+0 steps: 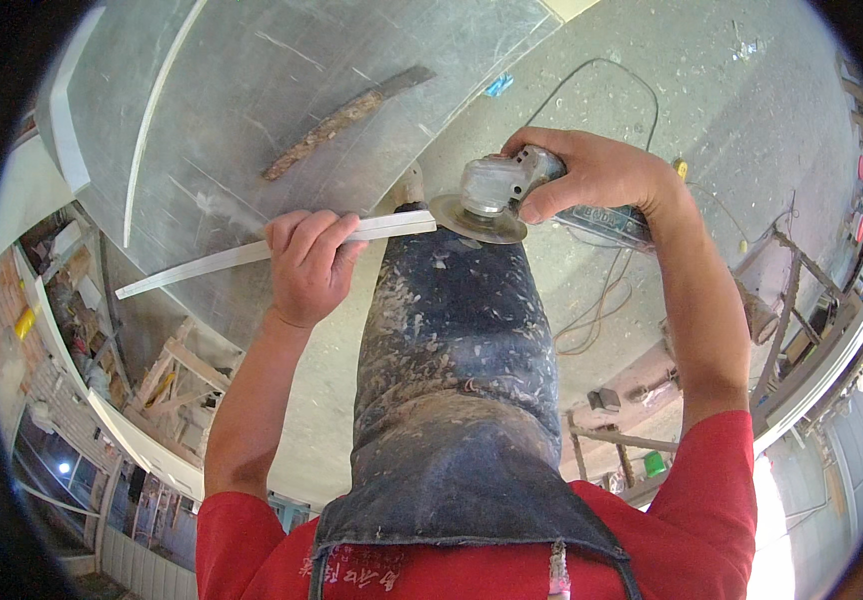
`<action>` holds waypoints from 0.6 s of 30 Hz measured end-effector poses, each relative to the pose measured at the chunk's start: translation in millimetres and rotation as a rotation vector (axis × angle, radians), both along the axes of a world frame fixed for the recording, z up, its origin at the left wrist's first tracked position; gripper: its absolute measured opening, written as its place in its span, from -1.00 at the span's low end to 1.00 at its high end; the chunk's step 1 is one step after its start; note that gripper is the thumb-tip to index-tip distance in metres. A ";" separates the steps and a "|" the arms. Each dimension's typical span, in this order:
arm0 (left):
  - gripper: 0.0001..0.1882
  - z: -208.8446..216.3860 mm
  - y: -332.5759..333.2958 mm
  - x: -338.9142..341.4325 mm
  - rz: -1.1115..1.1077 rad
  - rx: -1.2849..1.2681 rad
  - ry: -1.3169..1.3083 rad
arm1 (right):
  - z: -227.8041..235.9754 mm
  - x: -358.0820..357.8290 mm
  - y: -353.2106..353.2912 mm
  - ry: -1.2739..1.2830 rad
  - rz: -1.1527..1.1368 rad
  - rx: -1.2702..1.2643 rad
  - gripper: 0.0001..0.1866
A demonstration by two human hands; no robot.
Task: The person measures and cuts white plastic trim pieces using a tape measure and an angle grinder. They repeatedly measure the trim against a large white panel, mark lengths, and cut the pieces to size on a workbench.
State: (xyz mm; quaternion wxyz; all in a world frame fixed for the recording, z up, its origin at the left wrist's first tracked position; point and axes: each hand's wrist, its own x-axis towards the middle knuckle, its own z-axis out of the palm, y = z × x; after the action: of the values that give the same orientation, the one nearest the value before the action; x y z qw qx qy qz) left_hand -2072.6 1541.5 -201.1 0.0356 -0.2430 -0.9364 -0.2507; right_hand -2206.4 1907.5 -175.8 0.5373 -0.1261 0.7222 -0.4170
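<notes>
My left hand (314,262) is closed around a long white strip (214,264), which slants up from the far left to the middle. In my right hand (592,178) is an angle grinder (492,186), gripped round its body. Its flat round disc (484,222) faces down, close to the strip's right end; whether they touch I cannot tell. Both tools hang in front of my dark, paint-spattered apron (457,300). The fingertips behind the strip are partly hidden.
A large grey sheet-topped table (252,90) spreads at the upper left, bearing a rough brown strip of wood (337,125). A cable (607,62) loops over the floor beyond my right hand. Wooden frames (177,370) stand at the left, and a curved shelf (832,330) at the right.
</notes>
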 end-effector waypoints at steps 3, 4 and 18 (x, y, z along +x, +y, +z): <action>-0.64 -1.1 -1.9 0.5 0.004 0.011 -0.006 | -1.5 0.0 0.5 -0.039 -0.008 0.005 -0.10; -0.64 -1.3 -2.1 0.5 0.004 0.015 -0.003 | -2.5 3.7 1.6 -0.072 -0.034 0.005 -0.09; -0.60 6.0 1.1 -0.6 0.006 -0.008 -0.020 | 3.6 144.2 -24.3 -0.486 -0.944 -0.117 -0.09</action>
State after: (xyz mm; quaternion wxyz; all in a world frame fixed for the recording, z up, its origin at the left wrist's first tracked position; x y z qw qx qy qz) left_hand -2073.3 1542.6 -195.1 0.0260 -0.2378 -0.9385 -0.2491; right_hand -2062.2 1883.2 -172.1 0.4352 0.2831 0.5304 -0.6701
